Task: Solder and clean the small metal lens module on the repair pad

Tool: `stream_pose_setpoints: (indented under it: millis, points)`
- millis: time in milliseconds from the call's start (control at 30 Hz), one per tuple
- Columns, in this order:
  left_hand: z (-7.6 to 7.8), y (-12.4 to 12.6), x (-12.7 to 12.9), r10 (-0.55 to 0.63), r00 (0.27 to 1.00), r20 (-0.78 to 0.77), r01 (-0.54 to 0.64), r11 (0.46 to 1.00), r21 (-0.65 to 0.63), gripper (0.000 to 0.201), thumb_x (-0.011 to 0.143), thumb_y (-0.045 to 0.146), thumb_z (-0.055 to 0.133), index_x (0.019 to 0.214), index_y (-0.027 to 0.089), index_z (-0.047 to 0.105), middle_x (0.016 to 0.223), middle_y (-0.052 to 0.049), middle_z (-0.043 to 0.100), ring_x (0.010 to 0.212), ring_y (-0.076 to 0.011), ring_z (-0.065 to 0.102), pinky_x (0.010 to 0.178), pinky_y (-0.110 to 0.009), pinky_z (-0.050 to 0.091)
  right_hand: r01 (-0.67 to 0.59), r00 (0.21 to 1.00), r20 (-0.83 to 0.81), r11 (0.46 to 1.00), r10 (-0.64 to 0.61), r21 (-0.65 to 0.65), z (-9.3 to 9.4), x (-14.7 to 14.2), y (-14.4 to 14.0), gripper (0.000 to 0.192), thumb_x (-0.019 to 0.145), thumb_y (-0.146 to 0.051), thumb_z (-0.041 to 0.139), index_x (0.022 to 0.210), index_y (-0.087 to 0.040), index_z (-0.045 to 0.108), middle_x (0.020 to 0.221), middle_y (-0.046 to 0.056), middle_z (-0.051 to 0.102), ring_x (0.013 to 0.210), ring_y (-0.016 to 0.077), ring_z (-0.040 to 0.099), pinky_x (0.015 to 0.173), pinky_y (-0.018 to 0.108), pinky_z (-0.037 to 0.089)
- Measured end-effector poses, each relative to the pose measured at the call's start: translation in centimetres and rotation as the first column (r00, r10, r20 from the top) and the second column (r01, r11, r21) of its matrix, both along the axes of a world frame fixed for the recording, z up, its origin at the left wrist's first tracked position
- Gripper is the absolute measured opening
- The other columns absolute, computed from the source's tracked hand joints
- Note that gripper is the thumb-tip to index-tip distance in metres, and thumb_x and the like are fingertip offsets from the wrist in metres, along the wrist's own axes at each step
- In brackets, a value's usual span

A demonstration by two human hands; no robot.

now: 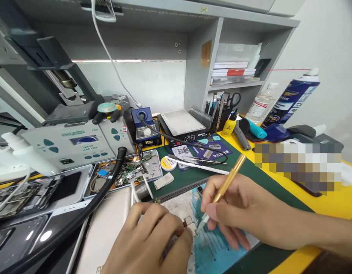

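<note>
From where I stand, the right hand (241,213) is closed on a slim gold tool (231,177), pinching it between thumb and fingers like a pen, with the tip slanting down toward the left hand. The left hand (153,238) lies knuckles up, its fingers curled; from here I can't tell whether it grips anything beneath. A small pale part (189,225) peeks out just by its fingertips, right next to the tool's tip, and I can't make out whether the two touch. Under both hands is a scuffed blue and white pad (214,253), laid over a green mat (247,171) on the yellow bench (321,194). Just beyond the left hand stands a spool (144,189), with a tray (155,167) of circuit boards behind it and a round tin (168,163) at the tray's right. A pale slab (110,222) lies to the left of that hand, a black hose (107,194) arching over it. Farther ahead of both hands sit a blue station (141,114) reading 355 and a flat heater (183,121). Beyond the right hand are a yellow bottle (229,126) and, farther right, a leaning blue can (290,101).
</note>
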State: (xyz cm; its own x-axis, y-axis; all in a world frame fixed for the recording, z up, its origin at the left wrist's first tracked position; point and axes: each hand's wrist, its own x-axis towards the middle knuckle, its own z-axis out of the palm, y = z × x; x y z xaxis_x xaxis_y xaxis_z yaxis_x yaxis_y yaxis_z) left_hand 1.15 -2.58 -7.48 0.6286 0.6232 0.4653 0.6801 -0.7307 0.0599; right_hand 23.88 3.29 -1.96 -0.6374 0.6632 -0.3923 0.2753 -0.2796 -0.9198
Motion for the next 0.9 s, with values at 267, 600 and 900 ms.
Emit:
stream_pose_setpoints:
  millis: [267,600,900]
  points:
    - [-0.3,0.1,-0.5,-0.027,0.999,0.023,0.027,0.999,-0.029,0.014,0.090,0.014,0.057,0.096,0.025,0.063,0.091,0.005,0.070,0.080,-0.0169,0.059,0.074,-0.035,0.041,0.033,0.998,0.061,0.999,-0.035,0.033,-0.3,-0.4,0.0,0.012,0.086,-0.023,0.066,0.085,-0.018,0.056,0.060,-0.006,0.060,0.041,0.0048,0.050,0.037,0.013,0.041]
    - [-0.3,0.3,-0.3,-0.037,0.996,0.079,0.040,0.999,-0.028,0.014,0.090,0.014,0.059,0.099,0.024,0.061,0.090,0.005,0.069,0.081,-0.0168,0.058,0.077,-0.035,0.040,0.022,0.992,0.124,1.000,-0.022,0.008,-0.1,-0.7,0.0,0.009,0.084,-0.020,0.064,0.087,-0.018,0.056,0.075,-0.002,0.067,0.044,0.0055,0.056,0.038,0.015,0.047]
    - [-0.3,-0.1,0.1,0.031,0.985,0.172,-0.014,0.995,-0.103,0.022,0.086,0.010,0.056,0.094,0.029,0.065,0.084,0.005,0.068,0.081,-0.0163,0.056,0.077,-0.034,0.041,0.117,0.977,0.174,0.993,-0.121,0.029,-1.0,-1.0,-0.3,0.016,0.072,-0.019,0.072,0.080,-0.018,0.058,0.068,-0.003,0.066,0.040,0.0051,0.053,0.035,0.014,0.045]
